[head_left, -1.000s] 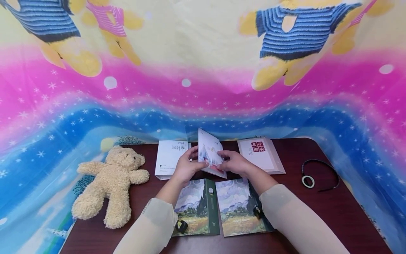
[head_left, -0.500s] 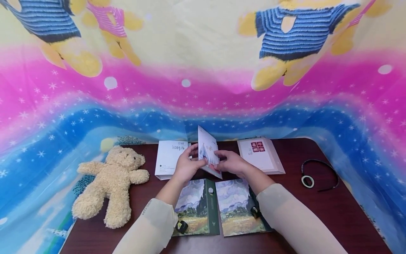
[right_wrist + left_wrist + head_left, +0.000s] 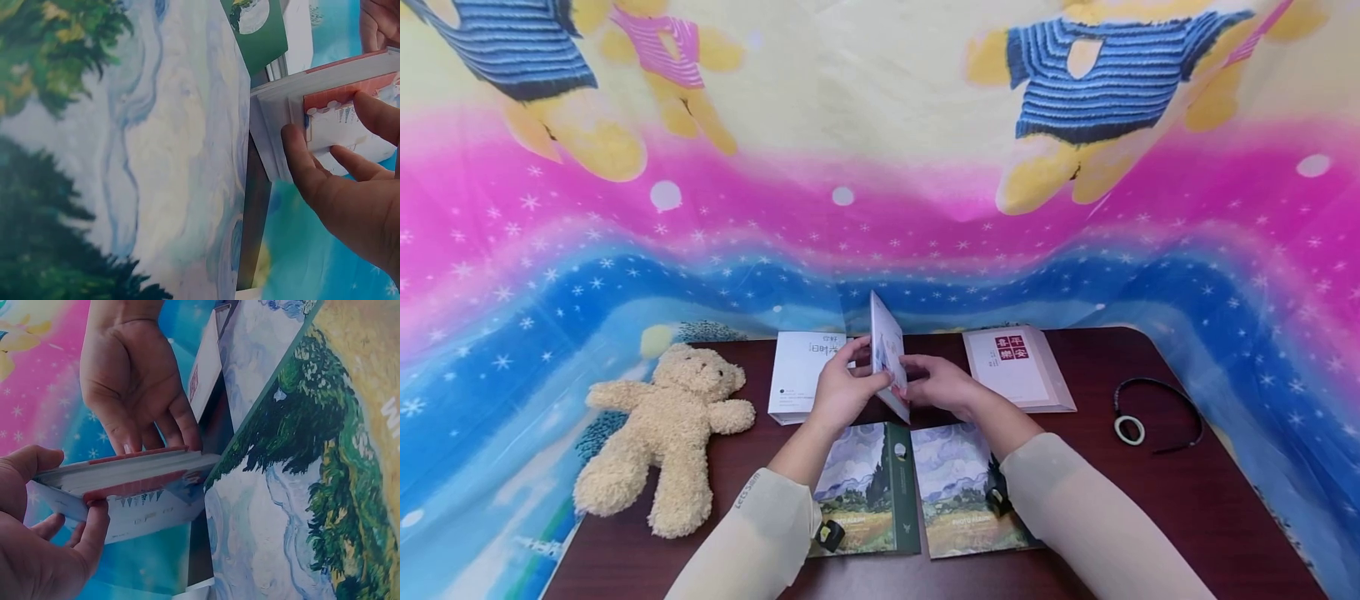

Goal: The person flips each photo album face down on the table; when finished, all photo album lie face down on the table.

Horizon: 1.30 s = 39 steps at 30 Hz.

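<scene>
The pale book [image 3: 889, 346], upright between the hands and clasped by the left hand [image 3: 844, 390], loose fingers of the right hand [image 3: 946, 385] touching its face, seems mid-handling, not yet laid flat, while two landscape albums [image 3: 861, 479] and two white books [image 3: 801, 375] already lie down

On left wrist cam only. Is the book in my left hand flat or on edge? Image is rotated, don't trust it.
Observer: On edge. In the head view the white book stands nearly upright, its thin side toward that camera.

Operator: Right fingertips are hidden behind it for me. Where are they?

Observer: In the right wrist view, one fingertip of the right hand appears to touch the book's printed red band.

Operator: Anything by the table's far left end?

Observer: Yes, head view shows a cream teddy bear lying on its back there, well apart from the left hand.
</scene>
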{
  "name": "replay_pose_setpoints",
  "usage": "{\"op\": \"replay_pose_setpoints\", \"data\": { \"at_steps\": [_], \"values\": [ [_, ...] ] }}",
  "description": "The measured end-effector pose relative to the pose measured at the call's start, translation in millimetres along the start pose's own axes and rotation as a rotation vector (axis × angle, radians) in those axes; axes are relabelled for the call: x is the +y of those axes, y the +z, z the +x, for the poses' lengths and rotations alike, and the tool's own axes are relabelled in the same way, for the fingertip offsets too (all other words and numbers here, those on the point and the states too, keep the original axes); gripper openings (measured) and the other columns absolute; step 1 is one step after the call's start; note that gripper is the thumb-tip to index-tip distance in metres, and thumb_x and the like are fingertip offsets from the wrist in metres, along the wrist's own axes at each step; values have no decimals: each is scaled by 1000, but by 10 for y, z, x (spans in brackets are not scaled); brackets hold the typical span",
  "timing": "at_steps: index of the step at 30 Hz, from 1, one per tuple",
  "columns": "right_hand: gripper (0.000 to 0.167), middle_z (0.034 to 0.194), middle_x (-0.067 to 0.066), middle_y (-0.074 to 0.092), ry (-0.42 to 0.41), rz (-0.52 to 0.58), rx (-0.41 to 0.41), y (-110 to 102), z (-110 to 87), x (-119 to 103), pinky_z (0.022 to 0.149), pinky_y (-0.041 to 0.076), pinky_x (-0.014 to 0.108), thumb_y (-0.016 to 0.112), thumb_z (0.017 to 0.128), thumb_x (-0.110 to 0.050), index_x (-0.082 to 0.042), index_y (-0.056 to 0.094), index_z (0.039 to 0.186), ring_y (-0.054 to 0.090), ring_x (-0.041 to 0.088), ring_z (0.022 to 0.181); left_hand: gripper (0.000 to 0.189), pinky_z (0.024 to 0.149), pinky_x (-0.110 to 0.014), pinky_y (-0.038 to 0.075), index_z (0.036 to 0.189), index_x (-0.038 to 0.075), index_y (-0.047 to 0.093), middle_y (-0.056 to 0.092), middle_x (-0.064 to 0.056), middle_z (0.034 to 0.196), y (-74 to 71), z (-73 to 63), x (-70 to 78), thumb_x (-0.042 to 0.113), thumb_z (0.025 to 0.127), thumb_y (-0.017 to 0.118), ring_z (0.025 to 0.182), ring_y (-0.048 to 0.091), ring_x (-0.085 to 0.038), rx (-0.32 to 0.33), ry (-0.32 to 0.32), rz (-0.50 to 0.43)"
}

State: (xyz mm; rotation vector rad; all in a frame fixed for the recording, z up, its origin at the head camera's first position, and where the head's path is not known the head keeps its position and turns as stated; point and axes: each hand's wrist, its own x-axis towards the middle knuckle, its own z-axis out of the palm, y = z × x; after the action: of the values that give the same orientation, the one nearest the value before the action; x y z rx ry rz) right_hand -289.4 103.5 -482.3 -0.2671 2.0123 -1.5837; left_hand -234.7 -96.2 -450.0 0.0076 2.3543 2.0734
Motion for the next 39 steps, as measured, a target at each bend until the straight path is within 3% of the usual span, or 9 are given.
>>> {"op": "replay_pose_setpoints", "data": {
  "at_steps": [6,14,23,28,39],
  "values": [
    [72,150,17,52,-26,-65,3,23,2,-15,102,53,51,71,93,-8,-9,42,159,63,30,124,68,91,-47,59,149,14,55,60,-15,134,-4,-10,25,10,86,80,118,67,-32,23,0,54],
    [71,150,17,53,-52,-56,-44,65,14,-35,105,51,50,70,94,-9,-9,41,159,59,31,129,68,89,-48,60,148,14,55,60,-14,135,-20,-1,51,13,86,82,115,68,-31,36,11,118],
    [70,133,13,66,-61,-46,-55,111,42,-20,99,54,45,69,94,-7,-10,42,159,66,25,117,72,85,-48,61,148,16,57,57,-12,139,-25,-15,98,22,83,87,114,68,-30,39,25,166],
    [70,135,11,65,-77,-55,-45,120,50,-28,97,54,43,69,94,-8,-11,42,159,65,23,118,72,83,-45,62,147,14,58,57,-12,139,-17,-25,123,24,82,88,113,68,-31,43,34,186],
    [67,156,16,46,-88,133,-69,56,-21,-215,102,53,51,62,103,-6,-20,35,163,57,34,134,77,85,-43,60,150,15,54,52,-14,143,26,-18,129,31,82,88,116,63,-30,28,28,247]
  ]
}}
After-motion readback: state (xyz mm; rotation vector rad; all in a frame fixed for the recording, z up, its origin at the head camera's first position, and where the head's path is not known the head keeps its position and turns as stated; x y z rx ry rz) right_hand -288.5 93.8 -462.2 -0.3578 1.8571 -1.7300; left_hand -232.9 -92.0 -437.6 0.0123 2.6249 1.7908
